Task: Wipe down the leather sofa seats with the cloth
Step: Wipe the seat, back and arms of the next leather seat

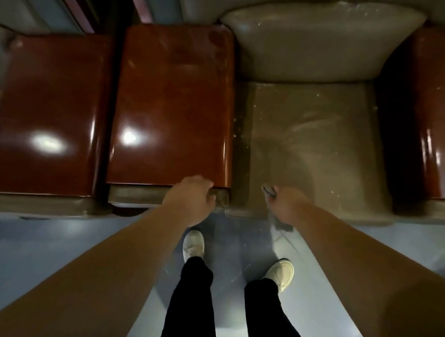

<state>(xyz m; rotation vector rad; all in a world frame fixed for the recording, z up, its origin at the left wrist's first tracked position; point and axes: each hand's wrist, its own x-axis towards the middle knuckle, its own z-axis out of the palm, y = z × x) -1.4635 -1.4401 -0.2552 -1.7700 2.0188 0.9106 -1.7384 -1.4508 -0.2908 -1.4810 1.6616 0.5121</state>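
Along the front edge of the sofa (240,210), seen from straight above, two bare arms reach down to the upholstery. One taupe leather seat (310,147) is in full view, dusty and streaked with pale smears, with one padded backrest (315,41) of the same colour behind it. Three glossy red-brown wooden tops show: two (49,113) (173,101) side by side to the left of the seat, and one (436,110) cut off at the right border. The left hand (191,200) rests at the near right corner of the middle wooden top, its fingers curled over the front lip of the taupe padding beneath the wood and gripping that edge. The right hand (284,205) sits at the near left corner of the seat, fingers closed around a small dark cloth (269,190); one end pokes out past the knuckles onto the leather, and another dark scrap (284,227) hangs below the wrist, though blur makes it hard to tell whether that is the same piece. Below the sofa front lies a pale blue-grey floor (57,242), where two white shoes (193,244) (281,273) stand, the left one nearer the sofa, under two black trouser legs (188,303).
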